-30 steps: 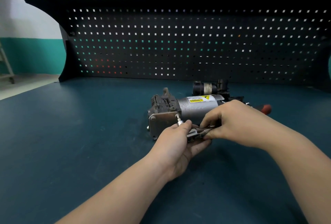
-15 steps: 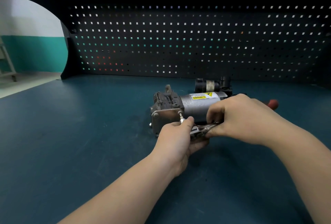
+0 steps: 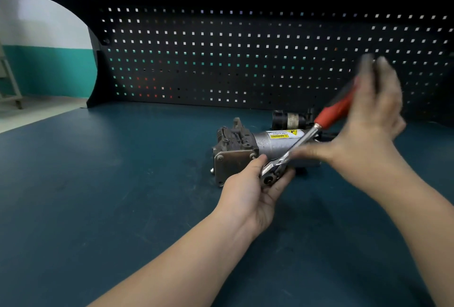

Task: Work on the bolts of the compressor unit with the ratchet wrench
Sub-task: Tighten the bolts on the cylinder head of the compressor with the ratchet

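The compressor unit [image 3: 235, 144] lies on the bench, its grey motor cylinder carrying a yellow warning label and its end plate facing me. My left hand [image 3: 248, 196] grips the head of the ratchet wrench [image 3: 294, 146] just in front of the plate's right corner. The wrench's steel shank slants up to the right across the cylinder and ends in a red and black handle. Blurred by motion, my right hand [image 3: 368, 125] hovers at the handle with its fingers spread and straight and its thumb pointing left. I see no grip by that hand on the handle.
A dark teal bench top [image 3: 122, 196] carries the work. A black pegboard back panel [image 3: 245, 56] with a shelf above stands right behind the compressor. A small black cylindrical part [image 3: 287, 118] lies behind the unit.
My right hand let go of the shank near the head and swept up to the right, opening. The wrench handle rose from lying flat to slanting upward. My left hand kept hold of the head.
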Tool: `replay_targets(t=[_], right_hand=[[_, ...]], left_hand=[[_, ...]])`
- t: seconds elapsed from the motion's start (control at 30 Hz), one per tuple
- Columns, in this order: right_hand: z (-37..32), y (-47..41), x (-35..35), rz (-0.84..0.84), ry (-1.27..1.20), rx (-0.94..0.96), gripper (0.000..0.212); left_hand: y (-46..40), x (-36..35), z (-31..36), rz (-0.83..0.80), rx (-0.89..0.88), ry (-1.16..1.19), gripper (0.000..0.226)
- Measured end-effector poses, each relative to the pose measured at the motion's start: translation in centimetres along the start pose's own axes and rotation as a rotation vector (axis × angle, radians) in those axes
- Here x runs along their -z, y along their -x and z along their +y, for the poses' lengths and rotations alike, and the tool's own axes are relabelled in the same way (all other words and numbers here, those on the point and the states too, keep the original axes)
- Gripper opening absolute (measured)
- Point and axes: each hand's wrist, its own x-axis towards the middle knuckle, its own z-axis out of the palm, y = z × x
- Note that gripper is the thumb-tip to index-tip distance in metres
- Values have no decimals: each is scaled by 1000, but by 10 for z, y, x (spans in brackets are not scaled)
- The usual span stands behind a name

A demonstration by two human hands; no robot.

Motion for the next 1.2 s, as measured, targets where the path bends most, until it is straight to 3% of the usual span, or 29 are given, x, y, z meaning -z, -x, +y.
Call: replay_targets(t=[0.03, 0.07, 0.13, 0.17, 0.23, 0.33, 0.47, 0.73, 0.8, 0.87, 0.97, 1.07, 1.13, 1.2], right_hand=[[0, 0, -3, 55, -234, -142, 146], [-3, 1, -5, 92, -505, -289, 127], [-8, 6, -15, 79, -946, -519, 57], [-13, 10, -20, 40, -991, -557, 35], [-18, 16, -27, -20, -899, -471, 24], [-25, 18, -26, -47, -837, -324, 17], [-25, 13, -25, -83, -790, -268, 14], [-15, 3, -15, -94, -705, -139, 22], [-14, 3, -5, -105, -567, 3, 19], [-17, 7, 2, -220, -325, 225, 18], [-22, 17, -3, -360, -106, 472, 17], [-16, 13, -1, -238, -168, 403, 22], [-10, 5, 7, -137, -322, 264, 19], [-4, -2, 13, -142, -524, 122, 16]], left_hand=[[0, 0, 1, 1, 10, 39, 10], [-1, 0, 1, 2, 16, 69, 9], [-2, 1, 2, -7, 14, 77, 8], [-3, 2, 1, -17, 4, 61, 7], [-5, 4, -2, -38, -18, 31, 9], [-10, 4, -6, -51, -30, 1, 17], [-16, 4, -6, -79, -27, -26, 18], [-18, -8, -12, -55, 83, -265, 26], [-13, -16, -18, -103, 166, -347, 27], [-7, -22, -26, -173, 225, -416, 24], [-3, -24, -35, -207, 289, -363, 30], [-8, -21, -34, -156, 291, -373, 24], [-7, -21, -27, -122, 282, -308, 17], [-4, -20, -24, -89, 259, -242, 15]])
